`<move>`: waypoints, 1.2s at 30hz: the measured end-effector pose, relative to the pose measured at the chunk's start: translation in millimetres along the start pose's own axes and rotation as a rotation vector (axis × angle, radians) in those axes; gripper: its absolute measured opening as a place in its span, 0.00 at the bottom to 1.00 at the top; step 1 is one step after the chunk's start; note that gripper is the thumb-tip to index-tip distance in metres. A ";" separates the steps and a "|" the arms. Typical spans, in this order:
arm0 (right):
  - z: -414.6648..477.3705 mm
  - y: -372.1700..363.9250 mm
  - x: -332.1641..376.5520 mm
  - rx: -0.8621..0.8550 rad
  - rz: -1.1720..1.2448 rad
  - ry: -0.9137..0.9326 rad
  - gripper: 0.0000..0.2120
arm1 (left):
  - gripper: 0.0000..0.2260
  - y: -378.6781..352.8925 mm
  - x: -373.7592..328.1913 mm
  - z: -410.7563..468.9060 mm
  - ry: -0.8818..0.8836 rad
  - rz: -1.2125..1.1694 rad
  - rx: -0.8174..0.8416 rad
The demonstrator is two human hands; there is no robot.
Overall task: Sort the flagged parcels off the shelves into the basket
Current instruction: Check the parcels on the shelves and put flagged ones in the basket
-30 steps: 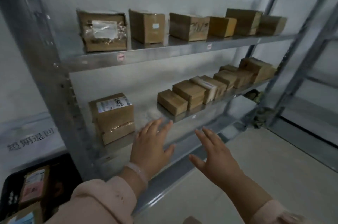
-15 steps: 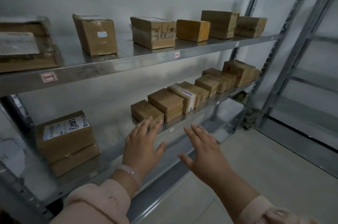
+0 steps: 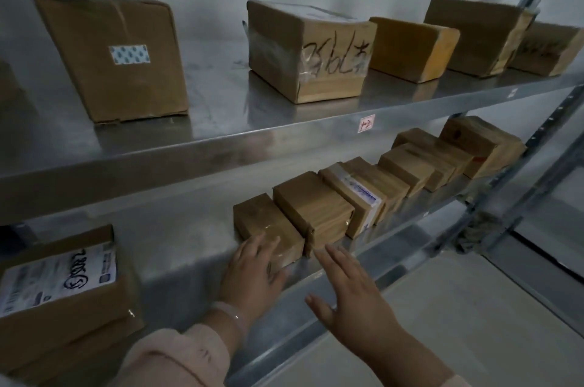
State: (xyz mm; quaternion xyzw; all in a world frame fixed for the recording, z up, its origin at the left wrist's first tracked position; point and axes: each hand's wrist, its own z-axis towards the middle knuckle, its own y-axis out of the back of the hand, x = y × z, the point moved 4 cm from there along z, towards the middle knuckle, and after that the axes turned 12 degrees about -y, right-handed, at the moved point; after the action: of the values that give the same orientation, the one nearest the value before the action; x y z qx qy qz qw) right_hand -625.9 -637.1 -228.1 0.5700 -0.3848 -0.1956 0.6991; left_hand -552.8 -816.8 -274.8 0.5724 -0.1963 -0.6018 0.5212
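The left hand [image 3: 252, 273] lay flat on the near end of the low taped parcel [image 3: 259, 216], fingers straight, nothing gripped. The right hand [image 3: 350, 291] hovered beside it, spread wide and empty, its tips just short of the taller parcel [image 3: 311, 203] next in the row. The parcels sat on the shelves and the basket was out of view. In that dim light I couldn't tell which parcel carried a flag.

This looked like the reach before a pick. The low parcel touched its taller neighbour, so a clean take probably meant drawing it forward and to the left first, with the thumb under the front edge and the right hand steadying the row. The glossy tape looked slick, so a firm grip across the ends would have served better than one on top.

There was room on the left, where the lower shelf [image 3: 177, 244] was bare between this parcel and the big labelled box [image 3: 63, 291]. To the right the row ran packed toward the upright post [image 3: 518, 197]. The upper shelf [image 3: 284, 140] overhung the row, so the way out was forward over the front lip, kept low.
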 end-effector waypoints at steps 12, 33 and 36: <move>66.5 -44.2 10.6 0.170 0.144 0.024 0.32 | 0.31 -31.3 51.7 9.4 0.078 -0.008 0.129; 104.7 -75.1 72.7 0.474 0.630 0.168 0.19 | 0.24 5.3 84.1 -20.6 0.852 -1.182 -0.512; 103.9 -87.3 67.4 0.521 0.526 0.168 0.18 | 0.13 10.1 87.1 -28.0 0.819 -0.994 -0.391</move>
State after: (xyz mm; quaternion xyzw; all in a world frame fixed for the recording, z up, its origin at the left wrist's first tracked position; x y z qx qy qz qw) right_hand -648.3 -776.2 -284.0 0.6245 -0.4961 0.1426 0.5861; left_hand -506.4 -884.7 -316.1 0.6719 0.4165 -0.5291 0.3085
